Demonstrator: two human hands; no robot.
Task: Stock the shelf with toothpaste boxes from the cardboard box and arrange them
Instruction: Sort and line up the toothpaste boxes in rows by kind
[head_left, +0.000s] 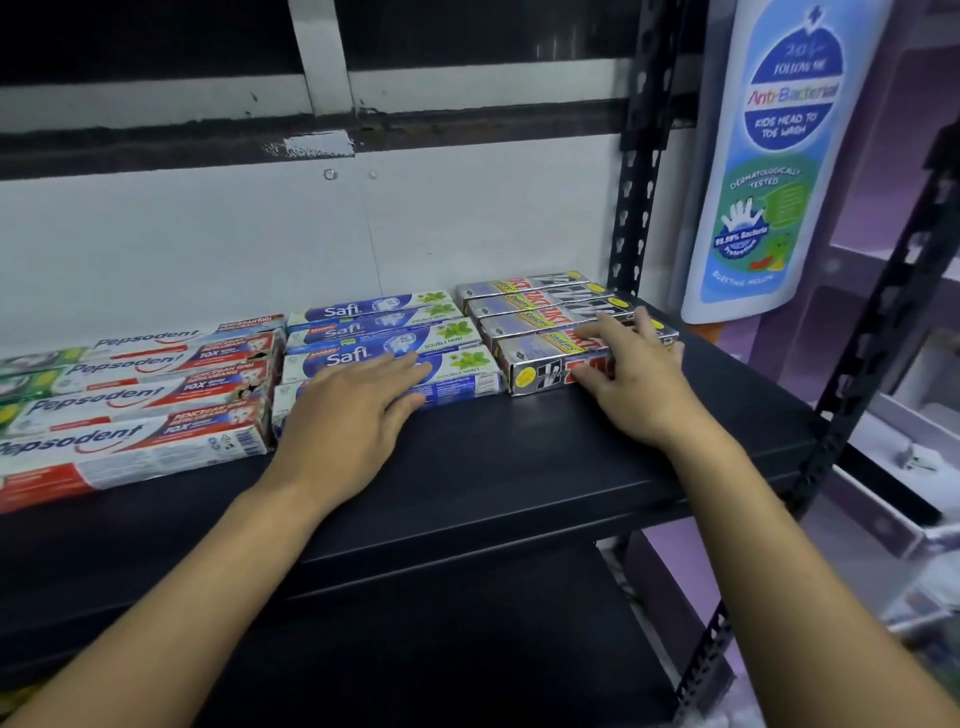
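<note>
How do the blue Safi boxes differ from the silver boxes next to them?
The Safi boxes are blue and white with green leaves; the silver boxes carry red, black and yellow print. The Safi boxes lie mid-shelf under the left hand; the silver boxes lie at the right end under the right hand. Both lie flat in rows on the black shelf.

On the black shelf (519, 467) three groups of toothpaste boxes lie flat, long sides running left to right, packed in rows from near to far. At the left are red and white Pepsodent boxes (130, 415), in the middle blue and white Safi boxes (384, 332) with green mint leaves, and at the right four silver boxes (540, 317) with red and black print, touching one another
</note>
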